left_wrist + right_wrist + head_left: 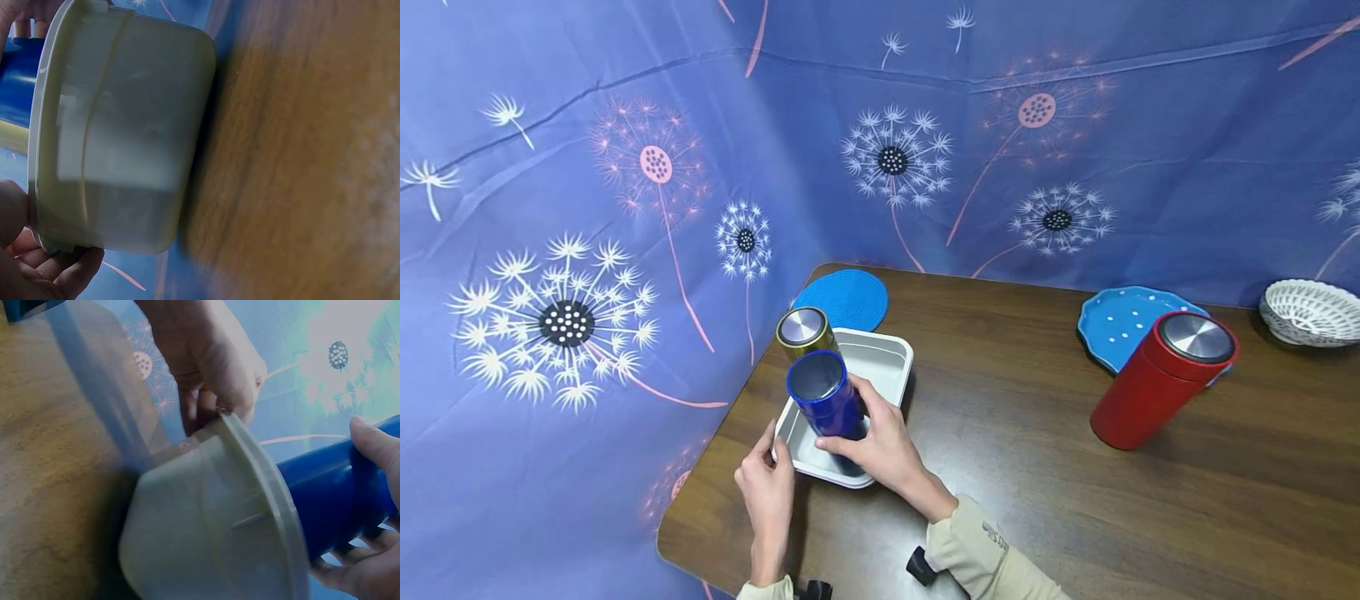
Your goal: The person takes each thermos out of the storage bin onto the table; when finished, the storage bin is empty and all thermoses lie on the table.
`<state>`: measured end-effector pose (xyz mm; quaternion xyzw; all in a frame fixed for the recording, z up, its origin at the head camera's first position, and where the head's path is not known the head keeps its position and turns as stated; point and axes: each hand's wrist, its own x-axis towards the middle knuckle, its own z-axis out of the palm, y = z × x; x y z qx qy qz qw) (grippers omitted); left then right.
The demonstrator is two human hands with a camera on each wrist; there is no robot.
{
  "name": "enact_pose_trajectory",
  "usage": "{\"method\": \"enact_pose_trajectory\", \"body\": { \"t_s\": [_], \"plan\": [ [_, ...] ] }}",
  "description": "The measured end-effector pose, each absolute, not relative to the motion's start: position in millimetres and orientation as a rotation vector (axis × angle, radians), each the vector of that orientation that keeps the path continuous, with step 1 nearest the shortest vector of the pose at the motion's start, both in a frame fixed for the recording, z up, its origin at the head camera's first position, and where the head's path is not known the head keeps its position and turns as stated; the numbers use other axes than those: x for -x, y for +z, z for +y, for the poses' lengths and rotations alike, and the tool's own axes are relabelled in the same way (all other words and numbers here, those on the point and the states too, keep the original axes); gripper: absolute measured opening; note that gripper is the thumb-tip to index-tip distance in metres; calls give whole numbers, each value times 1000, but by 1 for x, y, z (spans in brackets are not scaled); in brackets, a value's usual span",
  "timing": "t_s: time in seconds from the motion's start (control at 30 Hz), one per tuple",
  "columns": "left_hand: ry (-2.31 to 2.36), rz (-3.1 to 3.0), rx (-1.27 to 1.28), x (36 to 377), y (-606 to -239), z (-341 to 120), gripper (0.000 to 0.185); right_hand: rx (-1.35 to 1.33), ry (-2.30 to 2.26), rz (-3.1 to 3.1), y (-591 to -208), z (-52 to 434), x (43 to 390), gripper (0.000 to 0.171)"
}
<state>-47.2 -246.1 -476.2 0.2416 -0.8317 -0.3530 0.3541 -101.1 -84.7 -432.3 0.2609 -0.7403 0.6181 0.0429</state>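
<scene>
A white rectangular plastic basin (880, 367) stands on the table in the head view. My left hand (766, 487) pinches its near left rim between thumb and fingers, with the fingertips under the lip in the left wrist view. With thumb and fingers around its side, my right hand (886, 440) grips a blue thermos flask (829, 400) that has a dark, shiny round top. The flask is slightly tilted, its lower part inside the basin. Behind it a gold thermos flask (805, 327) with a silver top is partly hidden.
A round blue woven mat (850, 296) lies behind the basin. To the right, a red thermos flask (1157, 383) stands in front of a blue dotted plate (1112, 321). A white openwork basket (1311, 312) sits at the far right, near the patterned cloth.
</scene>
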Motion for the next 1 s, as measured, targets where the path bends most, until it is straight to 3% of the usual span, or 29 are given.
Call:
{"method": "enact_pose_trajectory", "body": {
  "t_s": [1.0],
  "plan": [
    [-899,-2144,-605,44,-476,-246,28,-925,1861,-2120,-365,-65,89,82]
  ]
}}
